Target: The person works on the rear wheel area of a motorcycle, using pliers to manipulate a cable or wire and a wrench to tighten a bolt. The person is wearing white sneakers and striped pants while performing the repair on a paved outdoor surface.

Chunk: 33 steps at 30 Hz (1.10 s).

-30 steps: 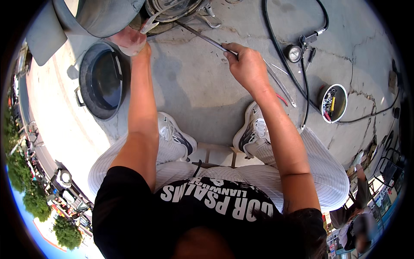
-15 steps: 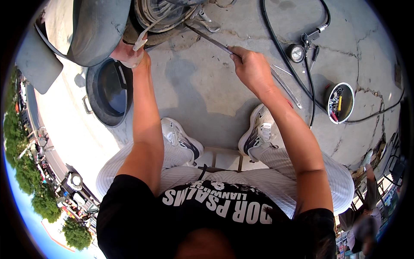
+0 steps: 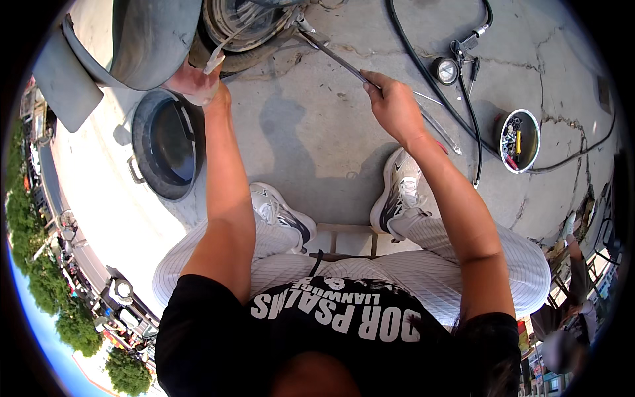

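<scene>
My right hand (image 3: 395, 109) is closed round a long, thin metal tyre lever (image 3: 340, 61). The lever's far end points up and left, reaching the metal parts beside a wheel (image 3: 254, 33) at the top of the view. My left hand (image 3: 215, 92) is at the lower left side of that wheel, under a grey fender (image 3: 155, 46). Its fingers are partly hidden and washed out by glare, so I cannot tell its grip. A pale flat strip (image 3: 214, 59) slants from the wheel down to this hand.
A black tub of water (image 3: 135, 142) stands left of my left forearm. To the right lie long metal rods (image 3: 440, 129), a black hose (image 3: 430, 76) with a pressure gauge (image 3: 444, 70), and a small bucket (image 3: 537, 142) of small parts. My shoes (image 3: 400, 188) rest on cracked concrete.
My right hand has moved slightly to the right with the tyre lever, whose far end has also moved rightward along the wheel's side. The left hand stays beside the wheel. The view has shifted a little.
</scene>
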Motion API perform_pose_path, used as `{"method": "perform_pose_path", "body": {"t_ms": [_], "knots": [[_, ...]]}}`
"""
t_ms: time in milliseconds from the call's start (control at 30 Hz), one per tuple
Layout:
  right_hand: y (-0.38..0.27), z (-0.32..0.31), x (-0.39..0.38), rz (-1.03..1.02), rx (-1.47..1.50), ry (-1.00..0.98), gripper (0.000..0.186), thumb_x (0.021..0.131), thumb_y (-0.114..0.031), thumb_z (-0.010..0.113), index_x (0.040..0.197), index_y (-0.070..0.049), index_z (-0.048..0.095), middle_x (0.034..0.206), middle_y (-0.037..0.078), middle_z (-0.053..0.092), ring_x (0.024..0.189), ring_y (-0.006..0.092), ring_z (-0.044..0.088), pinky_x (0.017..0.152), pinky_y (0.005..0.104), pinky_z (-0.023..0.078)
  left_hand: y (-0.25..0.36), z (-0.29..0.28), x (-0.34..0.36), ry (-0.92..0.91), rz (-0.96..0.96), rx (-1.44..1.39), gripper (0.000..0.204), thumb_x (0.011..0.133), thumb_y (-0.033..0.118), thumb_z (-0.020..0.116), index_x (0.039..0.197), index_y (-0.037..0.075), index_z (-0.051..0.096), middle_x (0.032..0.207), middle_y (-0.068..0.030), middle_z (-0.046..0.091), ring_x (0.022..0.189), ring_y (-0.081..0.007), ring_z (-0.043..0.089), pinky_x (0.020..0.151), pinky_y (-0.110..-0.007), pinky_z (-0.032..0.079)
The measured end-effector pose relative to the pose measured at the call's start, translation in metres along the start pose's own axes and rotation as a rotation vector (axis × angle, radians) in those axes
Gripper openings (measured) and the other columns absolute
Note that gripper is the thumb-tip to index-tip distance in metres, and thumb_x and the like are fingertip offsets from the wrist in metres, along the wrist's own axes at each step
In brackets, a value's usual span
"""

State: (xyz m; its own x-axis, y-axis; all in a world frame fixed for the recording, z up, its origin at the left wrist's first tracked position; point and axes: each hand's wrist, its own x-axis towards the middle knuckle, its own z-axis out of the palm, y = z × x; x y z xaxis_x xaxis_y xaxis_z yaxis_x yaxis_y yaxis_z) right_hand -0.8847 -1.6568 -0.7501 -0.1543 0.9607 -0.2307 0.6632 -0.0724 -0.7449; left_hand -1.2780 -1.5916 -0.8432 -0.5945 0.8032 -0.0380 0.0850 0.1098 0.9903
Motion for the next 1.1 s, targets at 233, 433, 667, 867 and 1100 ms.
{"method": "perform_pose_path", "body": {"t_ms": [233,433,667,867,1100], "knots": [[-0.025,0.026,0.039,-0.063,-0.059,0.035,0.022,0.085,-0.013,0.054,0.102,-0.005,0.065,0.079,0.022,0.063,0.076,0.0397,0.061,0.071,0.0449,0.049,-0.023,-0.056,0.041,0.044,-0.652,-0.19,0.054,0.071,-0.009,0.071,0.117,0.01,0.05,0.118,-0.0019,0.051,0.108,-0.0162,0.046,0.098,-0.031,0.034],[-0.006,0.021,0.024,-0.089,-0.001,0.013,0.027,0.088,-0.014,0.053,0.112,-0.006,0.061,0.083,0.024,0.062,0.08,0.0393,0.06,0.072,0.0424,0.047,0.001,-0.035,0.025,0.072,-0.619,-0.237,0.054,0.071,-0.006,0.073,0.117,0.008,0.051,0.115,-0.0014,0.053,0.107,-0.0175,0.046,0.098,-0.031,0.033],[-0.041,-0.025,-0.053,0.023,0.185,0.029,0.025,0.086,-0.014,0.054,0.109,-0.006,0.062,0.075,0.022,0.061,0.071,0.0392,0.06,0.068,0.0438,0.047,0.028,-0.012,-0.003,0.088,-0.088,-0.084,0.055,0.07,-0.003,0.074,0.119,0.008,0.049,0.117,-0.0021,0.052,0.109,-0.0183,0.045,0.098,-0.031,0.032],[-0.058,-0.043,-0.108,-0.014,0.358,-0.026,0.028,0.086,-0.012,0.056,0.113,-0.008,0.061,0.076,0.021,0.061,0.066,0.0368,0.06,0.062,0.041,0.048,0.044,0.007,-0.015,0.001,0.242,-0.02,0.059,0.069,0.0,0.075,0.121,0.007,0.048,0.118,-0.0033,0.05,0.11,-0.0189,0.044,0.099,-0.032,0.032],[-0.088,-0.018,-0.097,-0.19,0.321,-0.008,0.031,0.083,-0.01,0.059,0.114,-0.01,0.061,0.074,0.021,0.061,0.063,0.0356,0.06,0.058,0.0403,0.048,0.043,0.012,-0.024,-0.031,0.36,-0.009,0.063,0.068,0.004,0.077,0.123,0.006,0.046,0.121,-0.0046,0.049,0.112,-0.0195,0.043,0.1,-0.032,0.032]]}}
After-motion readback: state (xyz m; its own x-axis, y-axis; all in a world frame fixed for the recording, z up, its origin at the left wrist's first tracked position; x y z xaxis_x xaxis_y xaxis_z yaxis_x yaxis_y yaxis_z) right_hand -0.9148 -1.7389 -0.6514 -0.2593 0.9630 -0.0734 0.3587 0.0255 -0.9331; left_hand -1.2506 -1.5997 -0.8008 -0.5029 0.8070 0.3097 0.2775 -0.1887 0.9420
